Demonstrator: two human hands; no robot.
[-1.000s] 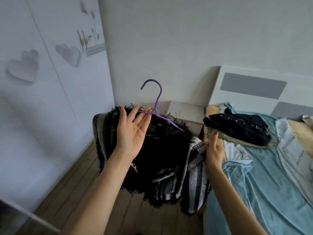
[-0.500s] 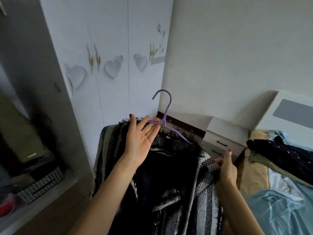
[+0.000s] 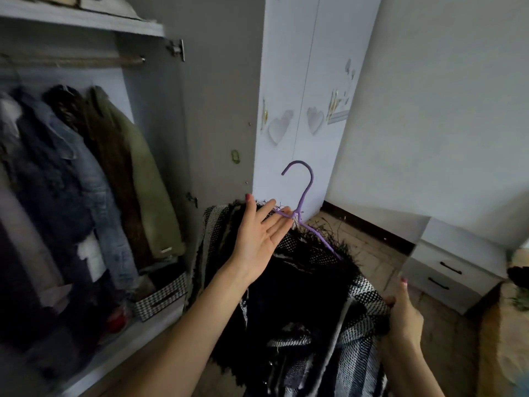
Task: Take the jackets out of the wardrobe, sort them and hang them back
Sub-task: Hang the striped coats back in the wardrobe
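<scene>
Fingers (image 3: 273,222) of my left hand (image 3: 257,242) spread straight under the purple hanger (image 3: 303,207), carrying the striped jacket (image 3: 300,296); the open wardrobe (image 3: 183,110) stands beyond them to the left. My right hand (image 3: 403,313) pinches the jacket's far shoulder.

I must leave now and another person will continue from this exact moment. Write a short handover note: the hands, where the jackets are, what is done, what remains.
Left hand: fingers straight, carrying the purple hanger under its neck.
Right hand: grips the sleeve edge of the black-and-white fringed jacket, which hangs on that hanger.
Wardrobe: door open; the rail holds several jackets, the olive-green jacket rightmost, the denim jacket beside it. There is free rail to the right of the olive one.
Done: this jacket is on its hanger, held in front of the wardrobe.
Left: hook it onto the rail. Whether more jackets wait elsewhere I cannot tell.
</scene>
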